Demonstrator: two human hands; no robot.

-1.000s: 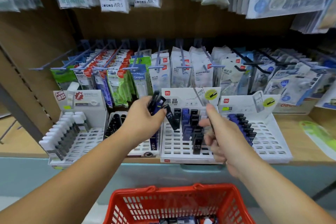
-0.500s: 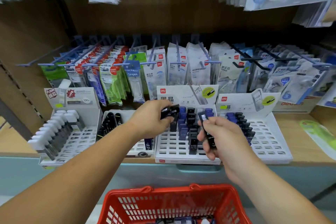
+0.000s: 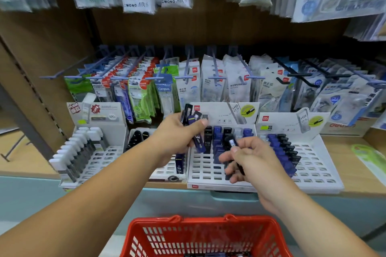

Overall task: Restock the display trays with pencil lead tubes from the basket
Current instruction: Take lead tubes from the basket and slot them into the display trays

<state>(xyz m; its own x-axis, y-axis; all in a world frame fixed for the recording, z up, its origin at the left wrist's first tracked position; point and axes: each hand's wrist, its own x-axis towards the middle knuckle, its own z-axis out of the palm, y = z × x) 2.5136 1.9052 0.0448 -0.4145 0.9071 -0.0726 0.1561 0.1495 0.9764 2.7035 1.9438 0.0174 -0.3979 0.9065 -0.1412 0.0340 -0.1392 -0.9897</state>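
Note:
My left hand (image 3: 177, 135) grips a bunch of black and blue lead tubes (image 3: 193, 123) above the left edge of the middle white display tray (image 3: 205, 173). Over that tray's front right slots, my right hand (image 3: 248, 158) pinches one black lead tube (image 3: 232, 142) between thumb and fingers. Rows of blue and black tubes stand at the tray's back. The right tray (image 3: 313, 169) holds a diagonal row of tubes. A red basket (image 3: 200, 236) sits below, with a few tubes showing at its bottom.
Two more trays stand to the left: one with white-capped tubes (image 3: 83, 152) and a half-hidden one (image 3: 167, 171) behind my left wrist. Packets hang on metal hooks (image 3: 188, 77) behind the trays. The wooden shelf edge (image 3: 355, 190) runs along the front.
My right hand has drawn the single tube slightly left and turned it. My left hand has lifted its bunch a little, tubes now pointing up. The camera has shifted slightly.

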